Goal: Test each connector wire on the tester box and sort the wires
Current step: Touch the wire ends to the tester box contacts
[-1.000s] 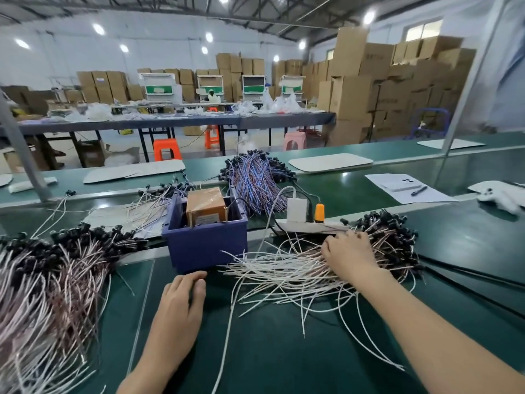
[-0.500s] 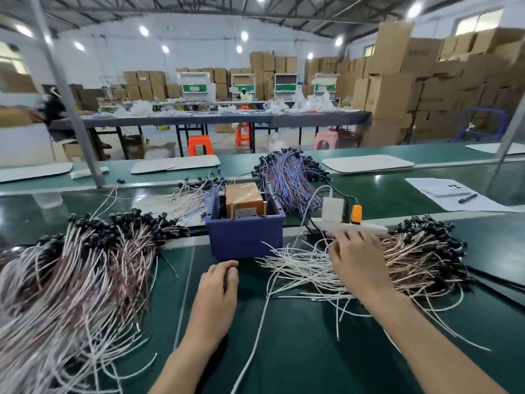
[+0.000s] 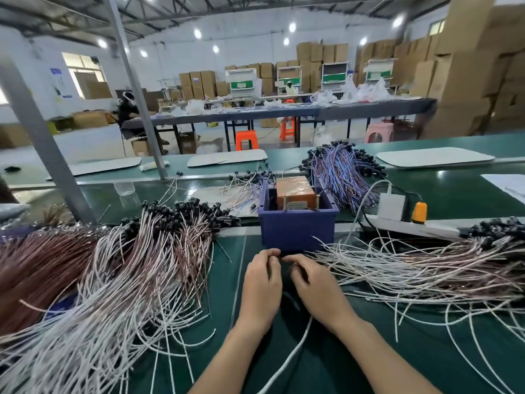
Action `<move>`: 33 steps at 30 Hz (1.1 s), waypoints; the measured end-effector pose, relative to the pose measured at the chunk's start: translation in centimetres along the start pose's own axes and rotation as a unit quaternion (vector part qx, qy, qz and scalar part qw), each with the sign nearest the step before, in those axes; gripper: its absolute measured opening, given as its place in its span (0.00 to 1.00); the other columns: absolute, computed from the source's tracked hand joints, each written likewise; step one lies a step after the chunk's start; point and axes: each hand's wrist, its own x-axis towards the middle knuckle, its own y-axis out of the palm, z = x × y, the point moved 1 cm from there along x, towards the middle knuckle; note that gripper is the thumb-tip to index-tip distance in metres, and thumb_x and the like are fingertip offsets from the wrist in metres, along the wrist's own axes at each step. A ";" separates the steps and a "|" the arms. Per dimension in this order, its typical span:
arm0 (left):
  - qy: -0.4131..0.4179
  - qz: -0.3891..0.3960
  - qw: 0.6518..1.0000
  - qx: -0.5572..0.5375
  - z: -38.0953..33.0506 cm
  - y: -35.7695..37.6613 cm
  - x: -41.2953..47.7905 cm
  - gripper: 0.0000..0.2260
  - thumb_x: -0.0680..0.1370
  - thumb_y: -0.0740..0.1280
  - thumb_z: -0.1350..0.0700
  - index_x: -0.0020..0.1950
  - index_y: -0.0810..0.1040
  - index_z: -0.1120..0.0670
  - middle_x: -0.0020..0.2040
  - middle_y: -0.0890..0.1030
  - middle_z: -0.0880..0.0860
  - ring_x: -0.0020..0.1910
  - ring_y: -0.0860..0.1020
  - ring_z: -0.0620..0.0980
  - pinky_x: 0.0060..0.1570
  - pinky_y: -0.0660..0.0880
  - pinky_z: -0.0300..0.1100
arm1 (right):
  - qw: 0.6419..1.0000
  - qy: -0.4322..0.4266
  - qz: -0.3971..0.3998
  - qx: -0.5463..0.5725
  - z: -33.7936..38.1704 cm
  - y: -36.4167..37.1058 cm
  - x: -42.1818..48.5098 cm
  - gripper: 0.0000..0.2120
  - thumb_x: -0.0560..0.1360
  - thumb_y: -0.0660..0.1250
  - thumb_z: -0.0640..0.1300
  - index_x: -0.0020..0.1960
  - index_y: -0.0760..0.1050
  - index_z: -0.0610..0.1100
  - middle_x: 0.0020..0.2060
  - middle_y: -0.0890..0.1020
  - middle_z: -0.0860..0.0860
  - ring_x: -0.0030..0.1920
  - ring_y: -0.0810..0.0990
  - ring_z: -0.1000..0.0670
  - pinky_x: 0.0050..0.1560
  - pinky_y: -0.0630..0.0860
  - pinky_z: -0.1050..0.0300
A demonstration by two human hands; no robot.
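My left hand and my right hand meet fingertip to fingertip just in front of the blue box. Together they pinch the dark connector end of one white wire, which trails down between my forearms. An orange tester block sits inside the blue box. A big pile of white and pink wires with black connectors lies to the left. A second white pile spreads to the right.
A bundle of blue and purple wires lies behind the box. A white power strip with a white adapter and an orange plug sits at the right. A grey metal post rises at the left.
My right hand left the right pile and came to the middle with a wire. My left hand lifted off the mat to meet it. The view shifted left.
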 end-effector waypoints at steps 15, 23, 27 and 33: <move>-0.103 0.063 0.812 0.571 2.8 -13.3 11.9 0.18 0.84 0.54 0.52 0.74 0.67 0.54 0.77 0.63 0.63 0.77 0.57 0.63 0.76 0.48 0.63 | 0.999 0.046 0.000 0.018 -0.3 0.3 -0.3 0.14 0.82 0.62 0.42 0.55 0.75 0.62 0.40 0.83 0.59 0.40 0.82 0.55 0.45 0.78 0.54; -0.101 0.113 0.792 0.591 4.4 -14.1 13.3 0.23 0.86 0.49 0.46 0.79 0.60 0.53 0.80 0.58 0.59 0.79 0.55 0.62 0.75 0.50 0.61 | 0.998 0.048 -0.003 0.039 -0.3 0.3 -0.3 0.16 0.81 0.64 0.40 0.53 0.75 0.64 0.37 0.84 0.54 0.38 0.82 0.51 0.43 0.77 0.52; -0.097 0.087 0.809 0.573 5.0 -13.8 13.9 0.20 0.84 0.53 0.51 0.74 0.66 0.56 0.78 0.63 0.60 0.77 0.59 0.61 0.74 0.54 0.61 | 0.997 0.058 -0.003 0.056 -0.2 0.2 -0.2 0.18 0.81 0.64 0.41 0.50 0.73 0.67 0.37 0.84 0.54 0.37 0.81 0.48 0.41 0.76 0.50; -0.071 -0.111 0.935 0.328 3.1 -13.7 14.3 0.11 0.84 0.58 0.57 0.57 0.78 0.60 0.65 0.77 0.59 0.61 0.74 0.58 0.67 0.68 0.57 | 0.983 0.109 -0.025 0.147 -0.5 0.0 0.1 0.15 0.81 0.63 0.39 0.52 0.78 0.60 0.41 0.84 0.58 0.39 0.82 0.49 0.44 0.79 0.51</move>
